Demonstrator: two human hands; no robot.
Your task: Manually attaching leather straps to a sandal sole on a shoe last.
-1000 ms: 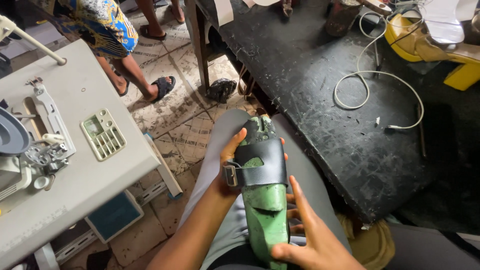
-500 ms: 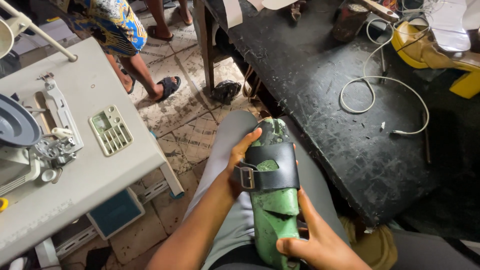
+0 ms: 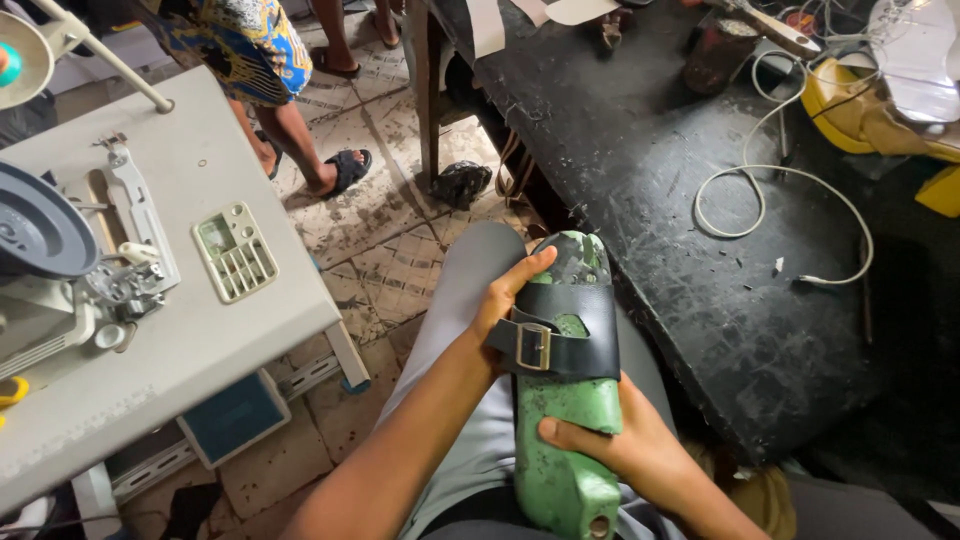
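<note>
**Around my seat**

At the left of the frame stands a pale grey desk (image 3: 190,350) carrying a sewing machine (image 3: 90,270) with a dark round wheel (image 3: 40,235) and a cream vented plate (image 3: 235,252). Under that desk hangs a teal box (image 3: 232,418). The tiled floor (image 3: 385,225) runs up the middle, stained and patterned. At the upper left another person stands in a blue and yellow patterned cloth (image 3: 235,45), a dark sandal (image 3: 348,170) on one foot. A crumpled black bag (image 3: 460,183) lies by a wooden leg. To my right, a scuffed black desk (image 3: 650,180) bears a looping white cable (image 3: 780,215), and yellow objects (image 3: 860,115) sit at the upper right corner.
</note>
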